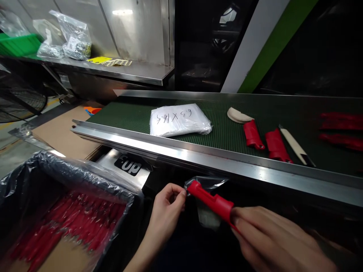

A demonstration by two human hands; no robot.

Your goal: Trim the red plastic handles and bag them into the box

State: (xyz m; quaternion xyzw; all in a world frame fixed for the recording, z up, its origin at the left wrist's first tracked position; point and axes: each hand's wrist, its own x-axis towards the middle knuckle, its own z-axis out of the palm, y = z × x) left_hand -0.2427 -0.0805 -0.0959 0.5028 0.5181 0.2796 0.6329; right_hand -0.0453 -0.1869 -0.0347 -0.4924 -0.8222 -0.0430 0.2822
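In front of the conveyor, my right hand (275,238) grips the wide end of a red plastic handle-like part (214,202), tilted with its narrow end toward the left. My left hand (168,207) pinches the edge of a clear plastic bag (212,182) between thumb and forefinger. The part's narrow tip is at the bag's opening, close to my left fingertips; how far it is inside I cannot tell. Above, on the green belt, rests a white packet (178,120) marked "6.5 X 16.5".
A steel rail (170,149) edges the conveyor belt (124,113). Toward the right lie red tubular pieces (253,134), a beige curved piece (239,115) and a pale-handled tool (295,145). At lower left, a black-lined bin (76,170) contains many bagged red parts. Bags of hardware (76,41) occupy a shelf.
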